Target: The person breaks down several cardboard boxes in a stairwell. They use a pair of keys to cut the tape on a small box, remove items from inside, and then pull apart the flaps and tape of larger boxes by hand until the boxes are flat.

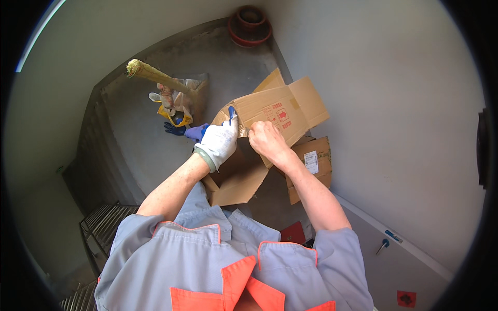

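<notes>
A cardboard box (260,112) with red printing is tilted in front of me. My left hand (218,140), in a white knit glove with blue-coated fingertips, lies against its taped edge, one finger extended along the cardboard. Bare and curled, my right hand (268,140) touches the same box just right of the tape; whether its fingertips pinch the tape or the cardboard is hidden. Below both hands is an open carton (237,182), its inside dark. A blue-and-purple glove (190,131) rests beyond my left hand.
Another carton (321,155) bearing a label stands by the right wall. A wrapped broom-like bundle (159,76) and bags (177,105) are at the upper left. Red pots (249,29) fill the far corner. A metal rack (105,225) stands lower left, a door (389,248) lower right.
</notes>
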Demonstrator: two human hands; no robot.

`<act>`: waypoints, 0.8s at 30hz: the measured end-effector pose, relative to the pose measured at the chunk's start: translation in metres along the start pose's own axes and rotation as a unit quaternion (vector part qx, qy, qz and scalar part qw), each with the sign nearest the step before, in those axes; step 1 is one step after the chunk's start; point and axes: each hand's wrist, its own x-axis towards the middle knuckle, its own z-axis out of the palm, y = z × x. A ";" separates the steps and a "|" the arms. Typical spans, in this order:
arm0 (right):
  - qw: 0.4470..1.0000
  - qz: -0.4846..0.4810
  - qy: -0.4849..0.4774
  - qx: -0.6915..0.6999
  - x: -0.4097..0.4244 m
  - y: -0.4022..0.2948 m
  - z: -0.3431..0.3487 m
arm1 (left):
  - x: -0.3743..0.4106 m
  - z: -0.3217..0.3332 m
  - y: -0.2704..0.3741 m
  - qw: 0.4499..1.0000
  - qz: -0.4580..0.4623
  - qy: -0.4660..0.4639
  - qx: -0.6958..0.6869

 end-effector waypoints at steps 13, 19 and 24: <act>0.913 0.021 -0.393 -0.105 -0.061 -0.030 0.058 | 0.030 -0.035 -0.012 0.983 -0.037 0.135 -0.115; 0.998 -0.031 0.023 -0.040 -0.059 -0.006 0.027 | 0.021 -0.028 -0.022 0.989 -0.019 0.024 -0.142; 0.985 0.086 0.148 -0.028 -0.060 0.013 -0.029 | 0.024 -0.035 -0.020 0.984 -0.021 0.053 -0.170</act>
